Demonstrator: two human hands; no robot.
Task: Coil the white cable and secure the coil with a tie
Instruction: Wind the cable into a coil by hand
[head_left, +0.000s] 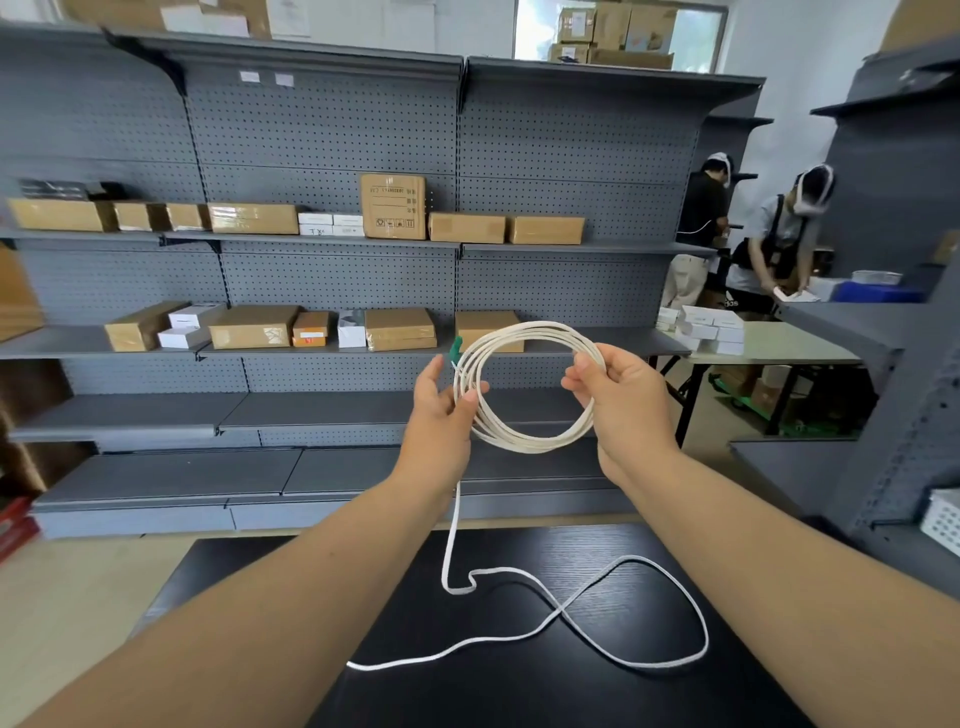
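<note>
I hold a white cable coil (524, 441) of several loops upright in front of me, above the black table (519, 691). My left hand (441, 410) pinches the coil's left side between thumb and fingers. My right hand (618, 400) grips the right side, fingers curled round the strands. A small green piece (456, 349) sticks up at the coil's upper left, by my left fingertips. From under my left hand the loose cable tail (623, 564) drops to the table and lies there in a crossing loop, ending near my left forearm.
Grey pegboard shelving (332, 130) with cardboard and white boxes (254, 327) stands behind the table. Another grey shelf unit (883, 322) is on the right. Two people (779, 239) work at a table at the back right.
</note>
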